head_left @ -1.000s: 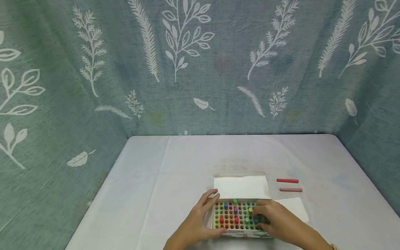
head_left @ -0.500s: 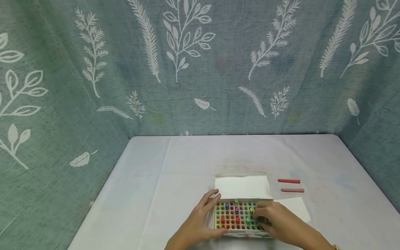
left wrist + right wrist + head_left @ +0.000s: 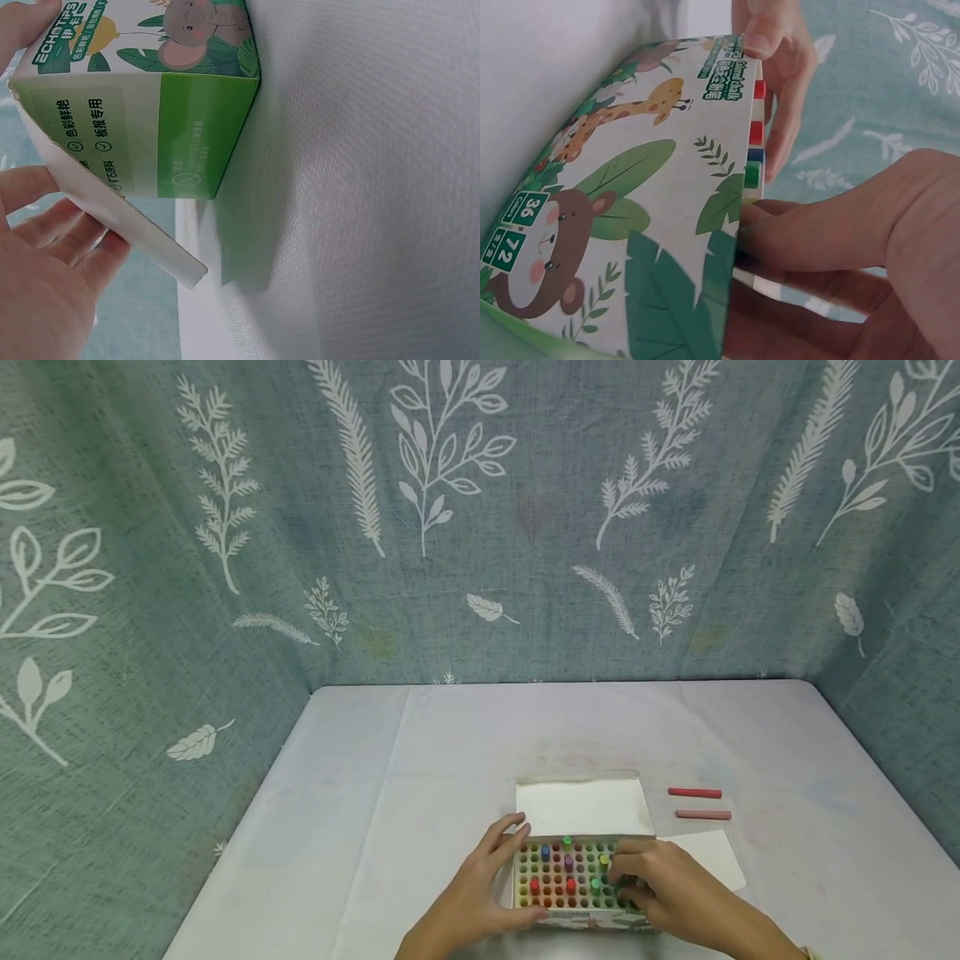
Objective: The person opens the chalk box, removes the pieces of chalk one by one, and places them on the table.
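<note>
A chalk box (image 3: 581, 917) with a grid of round holes stands before me, its white lid (image 3: 585, 808) folded back. Several chalk sticks poke up from it, among them a red one (image 3: 535, 887), a blue one (image 3: 545, 853) and a yellow one (image 3: 603, 862). My left hand (image 3: 476, 881) grips the left end, thumb at the front wall, fingers by the back corner; the left wrist view shows those fingers against a cardboard flap (image 3: 112, 210). Over the right end, my right hand (image 3: 667, 885) pinches a dark chalk stick, mostly hidden by thumb and fingers in the right wrist view.
A red chalk stick (image 3: 695, 793) and a pink chalk stick (image 3: 702, 815) lie right of the lid. A white flap (image 3: 708, 856) sticks out beyond my right hand. White cloth (image 3: 420, 760) covers the table, with a leaf-patterned curtain (image 3: 525, 510) behind.
The teal chalk end once visible under my right fingers is now hidden as the fingers shift slightly. My left hand stays on the box, and the view has moved slightly.
</note>
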A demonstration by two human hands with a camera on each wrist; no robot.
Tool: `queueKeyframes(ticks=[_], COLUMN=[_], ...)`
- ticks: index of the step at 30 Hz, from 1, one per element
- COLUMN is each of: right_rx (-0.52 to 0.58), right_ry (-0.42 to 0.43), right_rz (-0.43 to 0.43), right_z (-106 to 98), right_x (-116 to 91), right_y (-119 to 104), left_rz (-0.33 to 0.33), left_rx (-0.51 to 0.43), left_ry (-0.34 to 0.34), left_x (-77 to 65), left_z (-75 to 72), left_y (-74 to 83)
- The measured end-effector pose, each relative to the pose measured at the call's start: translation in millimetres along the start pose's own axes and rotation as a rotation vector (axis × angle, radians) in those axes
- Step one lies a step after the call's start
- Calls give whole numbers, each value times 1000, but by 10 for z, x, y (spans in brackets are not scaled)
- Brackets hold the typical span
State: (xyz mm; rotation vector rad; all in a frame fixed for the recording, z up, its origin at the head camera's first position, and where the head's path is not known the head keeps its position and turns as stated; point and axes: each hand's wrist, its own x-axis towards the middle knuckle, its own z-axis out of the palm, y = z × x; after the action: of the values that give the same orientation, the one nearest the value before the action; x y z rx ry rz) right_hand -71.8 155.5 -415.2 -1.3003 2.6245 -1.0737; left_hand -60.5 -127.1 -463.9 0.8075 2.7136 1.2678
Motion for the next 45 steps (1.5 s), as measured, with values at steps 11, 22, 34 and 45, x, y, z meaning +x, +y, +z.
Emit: queueKeyframes(ticks=[11, 22, 34, 45], right_rx=[17, 55, 52, 95], right_ry=[-103, -74, -57, 2], right_rz=[71, 56, 22, -17], right_z=[-36, -38, -200, -418], right_x=[26, 35, 49, 40], right_y=[-11, -5, -91, -75], left_rz=[21, 15, 26, 6], left_rx=[-5, -22, -5, -19], left_ry=[9, -5, 2, 8], left_x=[19, 25, 35, 13], left_z=[3, -7, 13, 3], left_y=[4, -3, 1, -13])
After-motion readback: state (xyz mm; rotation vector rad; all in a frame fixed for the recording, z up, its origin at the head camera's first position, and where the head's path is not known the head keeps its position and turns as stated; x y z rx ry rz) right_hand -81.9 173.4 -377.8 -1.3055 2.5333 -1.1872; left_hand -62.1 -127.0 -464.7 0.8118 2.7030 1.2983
